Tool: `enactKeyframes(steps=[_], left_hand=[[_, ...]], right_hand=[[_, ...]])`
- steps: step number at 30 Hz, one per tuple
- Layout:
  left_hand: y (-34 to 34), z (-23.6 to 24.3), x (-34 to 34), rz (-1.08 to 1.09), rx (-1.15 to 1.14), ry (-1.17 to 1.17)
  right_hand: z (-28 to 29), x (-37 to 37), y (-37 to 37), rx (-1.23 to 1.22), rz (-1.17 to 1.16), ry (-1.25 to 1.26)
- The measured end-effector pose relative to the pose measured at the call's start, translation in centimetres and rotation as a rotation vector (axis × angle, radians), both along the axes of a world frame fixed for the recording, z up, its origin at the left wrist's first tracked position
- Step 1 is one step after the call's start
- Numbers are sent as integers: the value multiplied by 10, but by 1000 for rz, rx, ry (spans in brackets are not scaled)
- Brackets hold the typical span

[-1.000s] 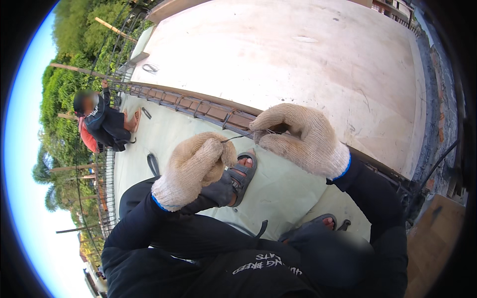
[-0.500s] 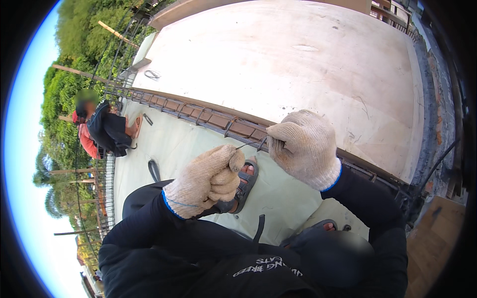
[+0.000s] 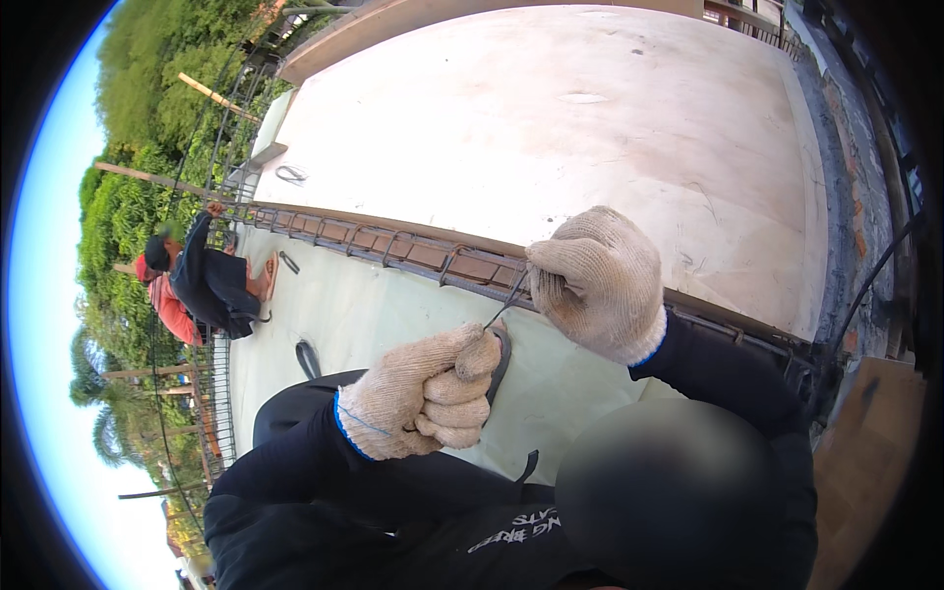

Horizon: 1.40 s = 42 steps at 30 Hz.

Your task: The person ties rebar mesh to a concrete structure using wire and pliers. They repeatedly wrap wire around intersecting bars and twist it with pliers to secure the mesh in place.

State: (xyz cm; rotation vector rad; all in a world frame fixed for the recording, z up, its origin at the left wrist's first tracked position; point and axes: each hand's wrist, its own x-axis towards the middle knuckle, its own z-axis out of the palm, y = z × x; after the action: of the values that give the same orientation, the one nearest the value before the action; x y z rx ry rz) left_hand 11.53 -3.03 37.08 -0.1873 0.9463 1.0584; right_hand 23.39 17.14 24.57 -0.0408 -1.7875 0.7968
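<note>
My gloved left hand (image 3: 428, 393) is pinched on one end of a thin dark wire (image 3: 501, 311), its other fingers curled. My gloved right hand (image 3: 595, 283) is higher and to the right, fingers closed on the wire's upper end, which is largely hidden by the glove. The wire slants between them just below a long cage of steel bars with stirrups (image 3: 393, 248), which lies along the edge of a pale plywood deck (image 3: 590, 128). Beneath my left hand are a pale green board surface (image 3: 324, 295) and a sandal (image 3: 500, 364), mostly hidden.
At left, two people crouch, one in dark clothes (image 3: 211, 280), one in red (image 3: 172, 310), beside a dark hand tool (image 3: 289, 262). A dark loop (image 3: 307, 359) lies nearer me. Railings, poles and trees line the left; masonry (image 3: 846, 197) and brown board (image 3: 865, 442) the right.
My left hand has moved down and right, tilting the wire steeper. My right hand has moved rightward and turned, staying closed. My head, blurred, now covers more of the lower right.
</note>
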Motion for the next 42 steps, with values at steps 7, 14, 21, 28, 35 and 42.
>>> enactKeyframes(steps=[7, 14, 21, 28, 35, 42], left_hand=[[3, 1, 12, -46, 37, 232], [10, 11, 12, -100, 41, 363], [23, 16, 16, -127, -96, 538], [35, 15, 23, -64, -100, 722], [28, 13, 27, -388, 301, 1842], [27, 22, 32, -445, 365, 1935]], right_hand=[[-8, 8, 6, 56, -38, 55], [3, 16, 10, 50, 68, 27], [-6, 25, 14, 118, 130, -11], [0, 36, 21, 4, 229, -105], [29, 55, 16, -885, 696, -296], [45, 62, 20, -818, 689, -550]])
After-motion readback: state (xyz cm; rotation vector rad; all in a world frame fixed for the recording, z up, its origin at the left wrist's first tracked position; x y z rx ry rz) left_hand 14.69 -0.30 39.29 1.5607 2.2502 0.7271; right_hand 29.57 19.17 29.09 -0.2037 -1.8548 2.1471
